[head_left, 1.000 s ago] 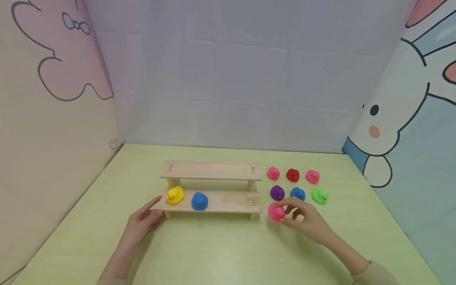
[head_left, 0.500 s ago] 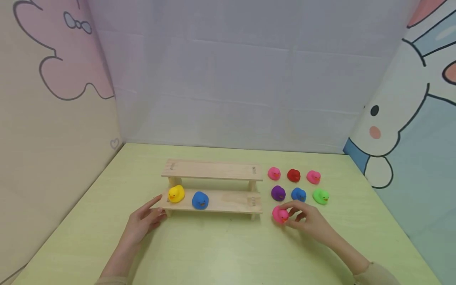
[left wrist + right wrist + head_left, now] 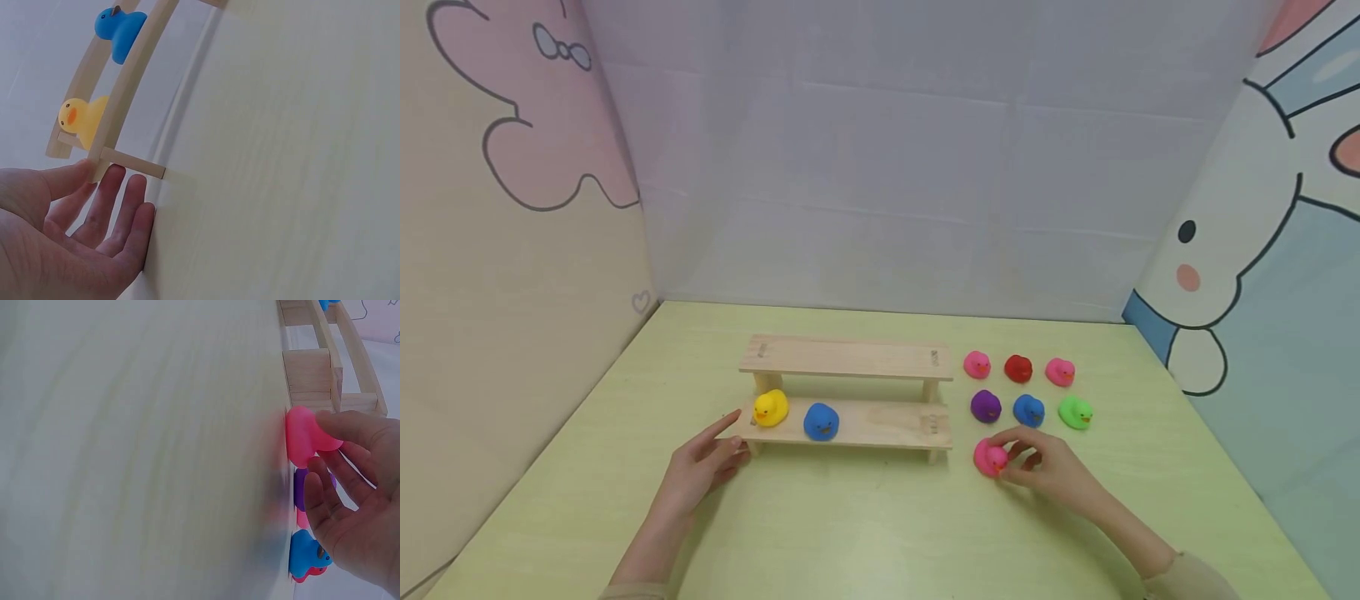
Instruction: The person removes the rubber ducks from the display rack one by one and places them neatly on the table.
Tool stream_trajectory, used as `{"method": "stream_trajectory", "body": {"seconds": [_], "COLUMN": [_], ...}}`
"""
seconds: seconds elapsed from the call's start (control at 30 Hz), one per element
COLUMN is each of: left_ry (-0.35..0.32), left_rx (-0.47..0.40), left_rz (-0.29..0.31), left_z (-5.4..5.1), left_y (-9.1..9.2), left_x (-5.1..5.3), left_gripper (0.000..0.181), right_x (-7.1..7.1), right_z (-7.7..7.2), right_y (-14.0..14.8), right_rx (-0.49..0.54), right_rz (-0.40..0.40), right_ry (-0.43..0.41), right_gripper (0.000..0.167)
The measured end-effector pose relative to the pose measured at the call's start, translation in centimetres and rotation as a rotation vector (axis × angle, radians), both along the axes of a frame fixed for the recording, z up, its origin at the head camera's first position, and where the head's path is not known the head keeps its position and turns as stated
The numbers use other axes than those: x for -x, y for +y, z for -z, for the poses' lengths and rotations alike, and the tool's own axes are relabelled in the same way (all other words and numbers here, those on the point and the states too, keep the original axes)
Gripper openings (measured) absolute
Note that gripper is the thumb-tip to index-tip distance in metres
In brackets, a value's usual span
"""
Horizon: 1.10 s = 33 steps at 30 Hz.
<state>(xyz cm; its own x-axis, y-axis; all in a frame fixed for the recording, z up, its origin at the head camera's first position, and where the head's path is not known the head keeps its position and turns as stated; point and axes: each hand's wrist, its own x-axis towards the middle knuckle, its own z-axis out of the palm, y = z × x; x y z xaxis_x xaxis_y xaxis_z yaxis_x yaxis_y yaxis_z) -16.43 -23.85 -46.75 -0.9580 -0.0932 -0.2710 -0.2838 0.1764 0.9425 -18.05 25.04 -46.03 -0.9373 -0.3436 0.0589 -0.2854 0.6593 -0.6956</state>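
Observation:
A pink rubber duck (image 3: 989,458) is at the table surface right of the wooden two-step shelf (image 3: 850,358). My right hand (image 3: 1048,471) pinches this duck between thumb and fingers, as the right wrist view also shows. At the shelf's left end, my left hand (image 3: 700,471) holds the corner of the lower board; in the left wrist view its thumb touches the board's end and its fingers lie beside the leg. On the lower step sit a yellow duck (image 3: 771,408) at the left and a blue duck (image 3: 822,422) beside it.
Right of the shelf, loose ducks stand in two rows: pink (image 3: 977,364), red (image 3: 1018,368) and another pink duck (image 3: 1060,372) behind, purple (image 3: 986,406), blue (image 3: 1028,410) and green (image 3: 1076,412) in front. Fabric walls (image 3: 887,167) enclose the pale table (image 3: 850,533).
My right hand has moved the pink duck slightly right and down, away from the shelf, onto the table. My left hand has stayed at the shelf's end.

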Motion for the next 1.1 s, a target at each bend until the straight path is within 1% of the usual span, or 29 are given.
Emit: {"method": "stream_trajectory", "body": {"seconds": [0.43,0.83,1.1], "left_ry": [-0.01,-0.017,-0.015], "left_rx": [0.004,0.0,-0.006], "left_rz": [0.007,0.007,0.003], "left_z": [0.25,-0.07,-0.22], "left_y": [-0.09,0.01,0.06], "left_x": [0.08,-0.11,-0.13], "left_gripper": [0.056,0.056,0.057], "right_x": [-0.03,-0.09,-0.03], "right_z": [0.17,-0.09,-0.18], "right_y": [0.07,-0.06,0.02], "right_rx": [-0.011,-0.021,-0.026], "right_rz": [-0.024,-0.005,-0.007], "right_ry": [0.052,0.037,0.037], "right_gripper": [0.035,0.035,0.035]}}
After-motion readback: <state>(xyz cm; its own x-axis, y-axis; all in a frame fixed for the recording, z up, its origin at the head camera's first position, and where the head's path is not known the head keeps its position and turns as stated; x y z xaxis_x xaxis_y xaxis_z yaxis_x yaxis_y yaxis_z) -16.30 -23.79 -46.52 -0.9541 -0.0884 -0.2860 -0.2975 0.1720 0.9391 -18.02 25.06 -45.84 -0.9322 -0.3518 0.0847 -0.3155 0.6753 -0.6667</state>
